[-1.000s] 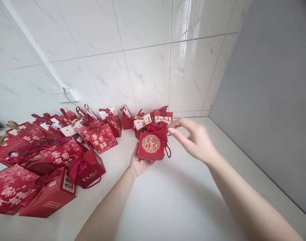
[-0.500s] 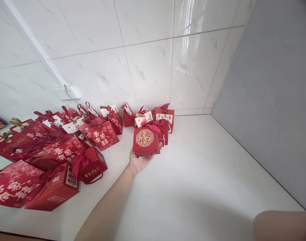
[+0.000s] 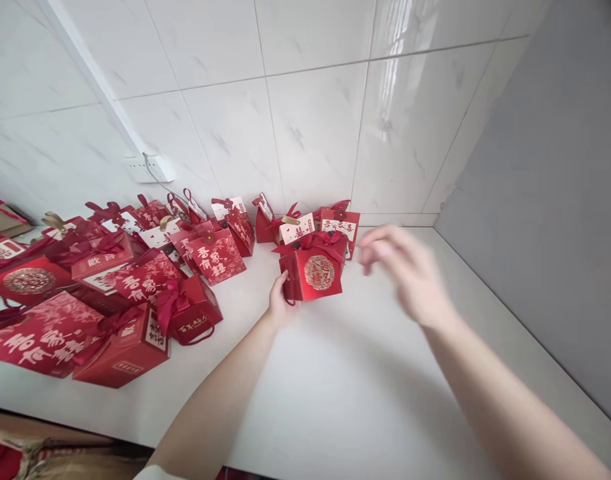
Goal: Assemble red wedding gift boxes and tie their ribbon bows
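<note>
Gift box (image 3: pixel 319 277) of red card is near the centre of your view, and your left hand (image 3: pixel 279 303) is clamped on its left side, the thumb in front. You see one round gold emblem on its bright face, a darker left side, and one crimson ribbon bow (image 3: pixel 331 243) on top. Your right hand (image 3: pixel 410 273) is at three o'clock from it, half curled; because of blur, you cannot tell whether its fingertips meet. Near the wall (image 3: pixel 315 133), between ten and one o'clock, you can count at least three favour boxes (image 3: pixel 339 227). At nine o'clock, more than ten red boxes (image 3: pixel 140 280) overlap, so the exact number is hidden. At eight o'clock, brown cardboard (image 3: pixel 15 427) is cut off.
</note>
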A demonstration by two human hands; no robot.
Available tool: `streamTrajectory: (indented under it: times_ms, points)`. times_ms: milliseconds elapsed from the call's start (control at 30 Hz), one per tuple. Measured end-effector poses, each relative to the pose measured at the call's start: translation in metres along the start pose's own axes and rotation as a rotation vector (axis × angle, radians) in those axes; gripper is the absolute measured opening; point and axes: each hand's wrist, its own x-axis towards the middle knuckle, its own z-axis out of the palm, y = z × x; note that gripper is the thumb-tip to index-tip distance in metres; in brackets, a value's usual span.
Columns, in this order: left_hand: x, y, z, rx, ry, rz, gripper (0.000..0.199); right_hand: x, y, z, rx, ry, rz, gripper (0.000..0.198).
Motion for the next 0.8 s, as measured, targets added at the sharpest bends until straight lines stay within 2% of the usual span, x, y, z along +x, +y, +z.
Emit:
streamTrajectory:
  times_ms: [67, 133, 200, 267, 400, 533, 800]
  points:
    - [0.003, -0.002, -0.001, 0.067, 0.05, 0.11, 0.039, -0.005, 0.019, 0.026, -0.154, -0.071, 0.122, 0.054]
    - [0.005, -0.003, -0.003, 0.121, 0.043, 0.171, 0.04, -0.014, 0.042, 0.053, -0.232, -0.191, 0.215, 0.075]
    - [0.008, -0.001, -0.005, 0.148, 0.01, 0.187, 0.042, -0.023, 0.066, 0.074, -0.214, -0.209, 0.23, 0.077]
    - [0.011, 0.002, -0.006, 0.14, -0.031, 0.157, 0.045, -0.032, 0.088, 0.085, -0.186, -0.187, 0.173, 0.075]
    - [0.013, 0.006, -0.01, 0.136, -0.12, 0.058, 0.046, -0.038, 0.118, 0.083, -0.095, -0.19, 0.045, 0.074]
    - [0.012, 0.005, -0.012, 0.197, -0.163, 0.043, 0.047, -0.038, 0.13, 0.081, -0.046, -0.133, 0.06, 0.069]
    - [0.013, 0.002, -0.007, 0.207, -0.127, 0.072, 0.047, -0.041, 0.137, 0.087, -0.074, -0.095, 0.077, 0.073]
